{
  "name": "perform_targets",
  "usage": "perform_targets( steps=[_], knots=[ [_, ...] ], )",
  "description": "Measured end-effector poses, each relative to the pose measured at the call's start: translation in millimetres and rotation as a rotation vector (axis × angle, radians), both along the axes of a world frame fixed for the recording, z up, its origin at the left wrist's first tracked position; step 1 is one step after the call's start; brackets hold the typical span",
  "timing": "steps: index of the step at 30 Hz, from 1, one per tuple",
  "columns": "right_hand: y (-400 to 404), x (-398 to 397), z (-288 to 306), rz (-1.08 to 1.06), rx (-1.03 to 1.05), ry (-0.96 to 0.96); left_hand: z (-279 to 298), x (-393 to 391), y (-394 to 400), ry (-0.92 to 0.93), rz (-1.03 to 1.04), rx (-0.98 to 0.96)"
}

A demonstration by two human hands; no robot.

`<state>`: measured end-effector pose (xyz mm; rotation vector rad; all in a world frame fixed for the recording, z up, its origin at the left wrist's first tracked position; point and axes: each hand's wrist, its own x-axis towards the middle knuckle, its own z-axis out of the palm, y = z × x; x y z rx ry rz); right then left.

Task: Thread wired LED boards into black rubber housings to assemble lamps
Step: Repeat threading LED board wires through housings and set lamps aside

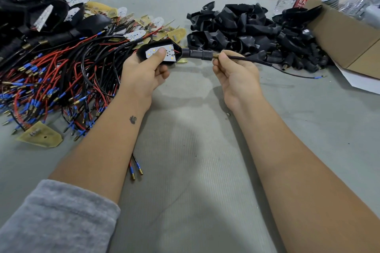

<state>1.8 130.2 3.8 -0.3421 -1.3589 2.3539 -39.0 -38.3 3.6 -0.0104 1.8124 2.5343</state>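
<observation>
Above the bench, left hand thumbs LED board into housing, right hand pinches wires; overpull risks tearing solder.

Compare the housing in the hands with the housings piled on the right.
The held housing has a white LED board seated in it and a wire trailing from its stem; the pile housings look empty. The held one is raised between the left hand and right hand; the pile lies jumbled on the table. Both are black rubber.
</observation>
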Motion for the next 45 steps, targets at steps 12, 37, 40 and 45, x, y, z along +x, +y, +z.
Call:
perform_targets(
  steps=[12,37,40,45],
  knots=[
    [-4.8,1.5,-0.2,0.052,0.119,0.005,3.3,1.7,9.7,-0.166,-0.121,0.368],
    [-2.9,0.1,2.7,0.207,-0.06,-0.029,-1.3,23.3,36.4,-0.031,-0.276,0.269],
    [-3.7,-0.5,2.8,0.233,-0.069,-0.02,-0.2,26.4,38.2,0.007,-0.23,0.263],
    [-1.3,-2.2,2.1,0.163,-0.351,0.023,1.5,25.5,38.5,-0.004,-0.11,0.315]
  ],
)
